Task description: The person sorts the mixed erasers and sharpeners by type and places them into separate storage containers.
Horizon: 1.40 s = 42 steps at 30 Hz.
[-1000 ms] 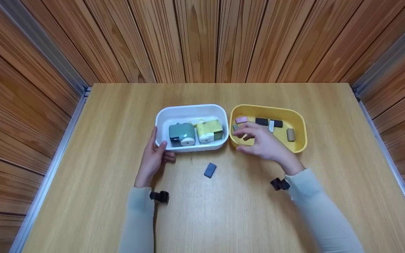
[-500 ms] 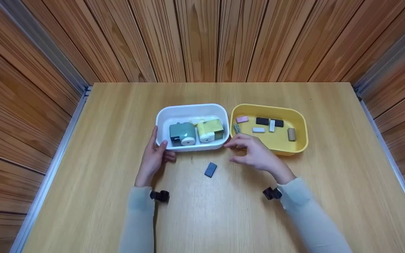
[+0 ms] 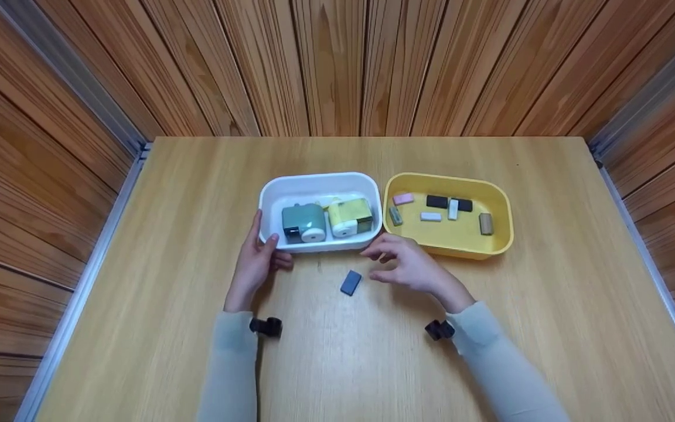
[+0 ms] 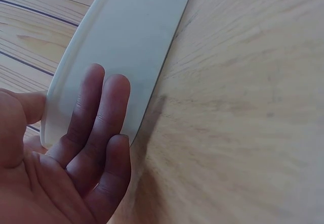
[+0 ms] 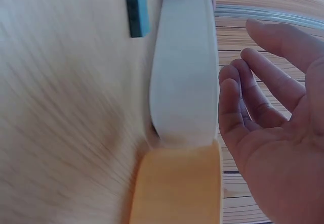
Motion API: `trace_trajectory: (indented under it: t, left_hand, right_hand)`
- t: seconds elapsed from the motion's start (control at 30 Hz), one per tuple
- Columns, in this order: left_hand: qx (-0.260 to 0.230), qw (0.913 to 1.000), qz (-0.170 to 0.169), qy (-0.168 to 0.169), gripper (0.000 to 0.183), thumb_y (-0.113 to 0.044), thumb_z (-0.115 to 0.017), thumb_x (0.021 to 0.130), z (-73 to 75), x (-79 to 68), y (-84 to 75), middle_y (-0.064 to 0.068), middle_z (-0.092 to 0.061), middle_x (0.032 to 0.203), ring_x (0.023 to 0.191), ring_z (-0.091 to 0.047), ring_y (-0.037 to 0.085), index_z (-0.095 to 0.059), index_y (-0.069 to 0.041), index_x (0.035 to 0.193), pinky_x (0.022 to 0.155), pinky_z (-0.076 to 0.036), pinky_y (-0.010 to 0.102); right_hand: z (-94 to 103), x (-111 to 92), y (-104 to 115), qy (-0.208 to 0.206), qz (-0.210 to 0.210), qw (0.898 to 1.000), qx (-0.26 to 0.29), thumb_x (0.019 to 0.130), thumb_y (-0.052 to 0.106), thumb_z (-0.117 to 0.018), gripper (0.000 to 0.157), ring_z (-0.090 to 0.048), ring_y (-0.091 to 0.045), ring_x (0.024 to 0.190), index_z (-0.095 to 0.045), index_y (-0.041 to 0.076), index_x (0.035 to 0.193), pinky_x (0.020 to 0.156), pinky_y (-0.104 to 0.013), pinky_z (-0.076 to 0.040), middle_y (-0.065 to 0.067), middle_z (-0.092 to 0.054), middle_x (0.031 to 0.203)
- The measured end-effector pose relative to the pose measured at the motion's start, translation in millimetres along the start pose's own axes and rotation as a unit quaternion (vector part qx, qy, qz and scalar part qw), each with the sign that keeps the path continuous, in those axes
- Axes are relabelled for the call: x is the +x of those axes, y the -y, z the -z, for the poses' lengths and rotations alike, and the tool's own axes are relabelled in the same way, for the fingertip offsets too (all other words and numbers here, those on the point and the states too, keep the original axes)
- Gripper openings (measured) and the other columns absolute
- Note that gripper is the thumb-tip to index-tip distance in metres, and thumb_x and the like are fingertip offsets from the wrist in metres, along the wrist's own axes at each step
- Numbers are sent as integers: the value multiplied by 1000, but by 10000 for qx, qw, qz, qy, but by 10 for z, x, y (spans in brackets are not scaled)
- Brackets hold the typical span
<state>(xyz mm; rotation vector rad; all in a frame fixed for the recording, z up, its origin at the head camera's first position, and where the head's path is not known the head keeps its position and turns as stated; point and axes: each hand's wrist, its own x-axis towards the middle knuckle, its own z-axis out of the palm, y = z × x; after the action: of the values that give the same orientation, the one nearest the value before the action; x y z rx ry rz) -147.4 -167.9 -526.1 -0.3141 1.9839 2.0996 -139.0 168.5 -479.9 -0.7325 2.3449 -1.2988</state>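
My left hand (image 3: 254, 264) holds the near left corner of a white bin (image 3: 320, 180), its thumb over the rim and its fingers along the outer wall (image 4: 126, 37). Inside the bin sit a green pencil sharpener (image 3: 304, 221) and a yellow pencil sharpener (image 3: 349, 217). A dark blue eraser (image 3: 351, 282) lies on the table in front of the bin. Just right of that eraser hovers my right hand (image 3: 411, 265), fingers bent loosely and apart from the thumb, holding nothing. In the right wrist view the right hand (image 5: 276, 102) is above the bins and the blue eraser (image 5: 136, 9) lies beyond.
A yellow bin (image 3: 472, 249) stands against the white bin's right side. It holds several small erasers, among them a pink eraser (image 3: 403, 198), a black eraser (image 3: 436, 201) and a brown eraser (image 3: 486, 224). Wooden panels (image 3: 337, 70) rise behind the table.
My right hand has come out of the yellow bin, moving left and toward me, close to the blue eraser. The left hand and both bins stay put.
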Motion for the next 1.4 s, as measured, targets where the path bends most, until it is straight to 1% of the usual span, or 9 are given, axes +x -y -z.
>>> trace_trajectory:
  t: [0.17, 0.3, 0.67, 0.83, 0.93, 1.07, 1.13, 1.27, 1.4]
  left_hand:
    - [-7, 10000, -73, -58, 64, -26, -48, 107, -11, 3, -4, 23, -68, 89, 84, -71, 35, -15, -49, 156, 82, -58, 45]
    - [6, 9998, -170, -110, 65, -25, -49, 106, -25, 1, -7, 22, -67, 86, 80, -71, 33, -15, -44, 158, 79, -59, 44]
    - [52, 9999, -62, -92, 64, -26, -48, 107, -20, 1, -5, 22, -67, 89, 85, -71, 35, -15, -48, 157, 81, -59, 42]
    - [40, 9999, -57, -92, 63, -27, -47, 107, -20, -4, -14, 23, -67, 91, 85, -70, 36, -15, -48, 157, 82, -59, 43]
    - [82, 9999, -77, -119, 63, -26, -47, 107, -22, -2, -16, 23, -67, 91, 85, -70, 36, -14, -47, 157, 81, -59, 42]
    - [116, 9999, -38, -116, 64, -27, -47, 107, -21, 3, -13, 21, -68, 90, 85, -71, 35, -13, -47, 157, 81, -59, 42]
    - [116, 9999, -46, -112, 64, -28, -48, 106, -21, 0, -12, 21, -68, 89, 84, -71, 35, -13, -47, 157, 81, -59, 42]
    - [142, 9998, -118, -89, 65, -29, -50, 105, -13, -4, -4, 22, -69, 89, 85, -71, 36, -15, -46, 157, 83, -58, 44]
    - [219, 9996, -143, -77, 65, -30, -50, 105, -3, -10, -1, 23, -69, 90, 86, -71, 37, -15, -46, 157, 84, -58, 45]
  right_hand:
    - [-83, 42, -51, 44, 70, 9998, -163, 87, 11, -78, 39, -60, -31, 108, -68, 6, 125, 94, -46, -53, -6, -62, 118]
    - [-140, 72, -81, 66, 107, 9995, -294, 86, 11, -78, 40, -61, -26, 107, -67, 4, 125, 94, -43, -53, -8, -63, 117]
    - [-304, 139, -171, 148, -79, 9994, -316, 85, 12, -79, 44, -59, -20, 105, -66, 5, 127, 92, -37, -51, -4, -62, 120]
    - [-356, 149, -198, 216, -153, 9992, -308, 86, 14, -79, 46, -58, -20, 108, -65, 7, 129, 96, -38, -50, -3, -61, 122]
    - [-377, 153, -201, 312, -192, 9987, -349, 86, 15, -78, 46, -57, -20, 111, -65, 7, 129, 100, -40, -46, -2, -61, 124]
    - [-399, 154, -196, 385, -246, 9977, -499, 86, 17, -79, 46, -54, -19, 113, -65, 9, 129, 102, -42, -42, 0, -61, 125]
    - [-408, 157, -195, 389, -197, 9972, -608, 86, 18, -78, 45, -53, -18, 112, -66, 10, 129, 100, -42, -43, 1, -61, 125]
    - [-421, 158, -189, 396, -169, 9969, -653, 86, 16, -79, 45, -55, -18, 102, -66, 9, 129, 90, -38, -46, 1, -61, 119]
    - [-435, 157, -194, 415, -261, 9972, -567, 85, 13, -79, 44, -55, -18, 97, -67, 10, 127, 85, -35, -47, 1, -62, 114]
